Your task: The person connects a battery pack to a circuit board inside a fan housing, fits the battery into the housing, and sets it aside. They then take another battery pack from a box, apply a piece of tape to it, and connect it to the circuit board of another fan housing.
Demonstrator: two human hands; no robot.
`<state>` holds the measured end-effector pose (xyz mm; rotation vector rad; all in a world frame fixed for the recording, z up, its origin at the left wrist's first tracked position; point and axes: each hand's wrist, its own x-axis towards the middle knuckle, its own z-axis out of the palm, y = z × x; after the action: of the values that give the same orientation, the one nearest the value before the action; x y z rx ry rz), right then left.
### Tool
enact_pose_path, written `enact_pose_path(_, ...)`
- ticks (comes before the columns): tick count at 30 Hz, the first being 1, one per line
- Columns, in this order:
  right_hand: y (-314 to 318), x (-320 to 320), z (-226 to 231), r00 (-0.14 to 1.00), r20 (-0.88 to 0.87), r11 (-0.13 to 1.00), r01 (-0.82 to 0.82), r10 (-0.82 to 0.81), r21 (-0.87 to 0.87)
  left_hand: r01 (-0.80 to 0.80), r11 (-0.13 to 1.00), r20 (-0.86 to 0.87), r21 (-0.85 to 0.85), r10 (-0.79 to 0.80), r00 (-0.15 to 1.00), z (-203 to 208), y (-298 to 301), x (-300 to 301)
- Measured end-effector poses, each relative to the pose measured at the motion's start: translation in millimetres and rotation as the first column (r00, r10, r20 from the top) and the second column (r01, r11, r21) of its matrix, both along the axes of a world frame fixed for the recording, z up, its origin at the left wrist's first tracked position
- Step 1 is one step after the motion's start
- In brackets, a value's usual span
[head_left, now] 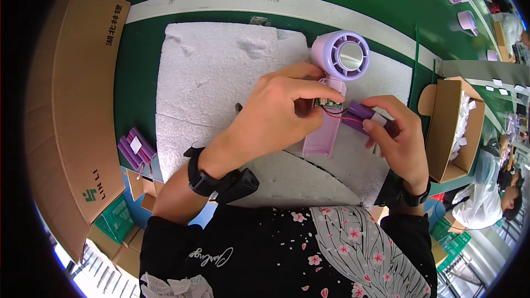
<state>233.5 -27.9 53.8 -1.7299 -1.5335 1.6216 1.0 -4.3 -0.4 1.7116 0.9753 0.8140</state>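
Note:
A lilac handheld fan (341, 55) lies on white foam sheets (210, 72), its round head away from me and its pink handle shell (320, 139) opened toward me. My left hand (276, 107) is closed, thumb and index finger pinching a small green circuit board (330, 103) at the top of the handle. Thin red and black wires run from the board toward a purple battery pack (360, 111) with a white label. My right hand (402, 140) grips that pack just right of the handle, its fingers partly wrapped around it.
A tall cardboard box (72, 110) stands at the left. Several purple battery packs (135, 148) with wires lie beside the foam. At the right is an open carton (439, 132) holding white pieces. Another fan (467, 21) sits at the far right; people are beyond.

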Motion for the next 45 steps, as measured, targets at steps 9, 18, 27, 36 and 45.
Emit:
enact_pose_path(9, -10.4, 4.4, -15.4, 0.893, 0.449, 0.682, -0.337, 0.015, 0.648, -0.057, 0.986, 0.038, -0.157, 0.064, 0.997, 3.6, -3.1, 4.8)
enact_pose_path(18, -21.2, -13.3, -20.1, 0.82, 0.57, 0.572, -0.445, -0.049, 0.689, -0.114, 0.99, 0.001, -0.08, 0.115, 0.993, -1.6, -8.0, 10.2)
enact_pose_path(27, -20.5, -9.0, -30.0, 0.822, 0.568, 0.581, -0.442, -0.043, 0.684, -0.072, 0.992, 0.03, -0.105, 0.075, 0.997, -11.7, -7.0, 10.6)
enact_pose_path(36, -12.6, -2.6, -34.8, 0.884, 0.468, 0.599, -0.363, -0.021, 0.713, -0.008, 0.996, 0.055, -0.094, 0.013, 0.998, -23.8, 2.2, 4.9)
enact_pose_path(45, -7.0, -9.9, -44.9, 0.795, 0.605, 0.568, -0.481, -0.038, 0.668, 0.024, 0.991, 0.077, -0.132, -0.014, 0.997, -32.9, 12.7, 0.0)
